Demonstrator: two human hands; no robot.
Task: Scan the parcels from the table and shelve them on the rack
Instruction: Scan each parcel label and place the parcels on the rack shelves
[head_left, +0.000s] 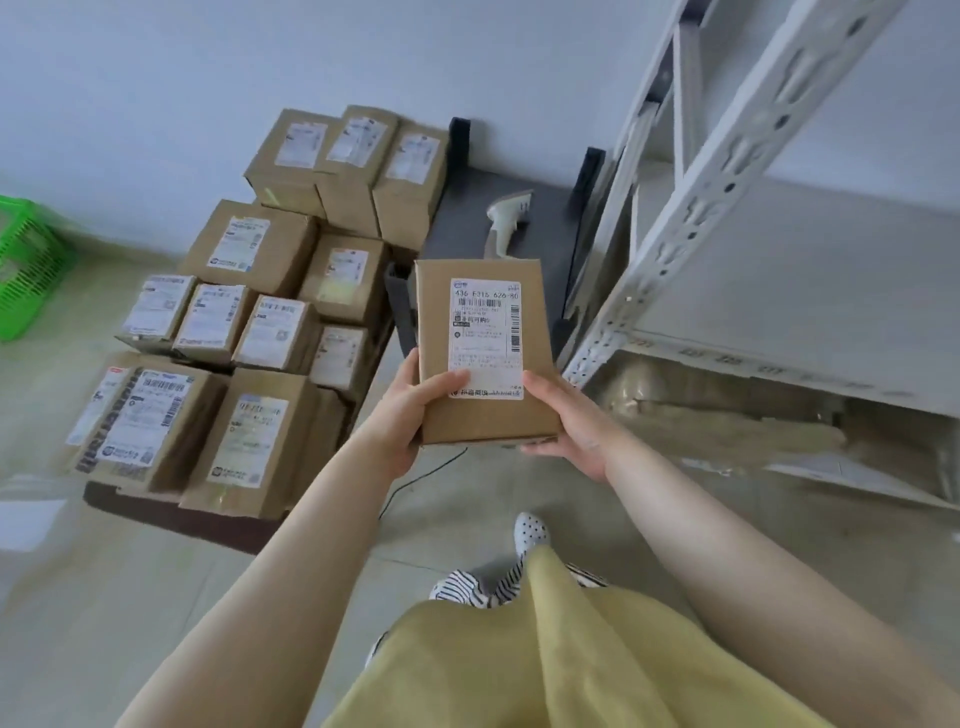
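Soft, even daylight, cool in tone, with faint shadows and no harsh glare. Wide-angle distortion bends the rack (737, 171) uprights. Edges blur; the green basket (23, 265) smears.

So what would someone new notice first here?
First the flat parcel held up mid-frame, label facing the camera, the left hand and right hand gripping its lower edge. Then the stack of boxes at left, and the white rack at right.

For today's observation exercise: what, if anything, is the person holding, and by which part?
A flat cardboard parcel, label up, gripped at its near end: left hand on the left edge, right hand on the right edge.
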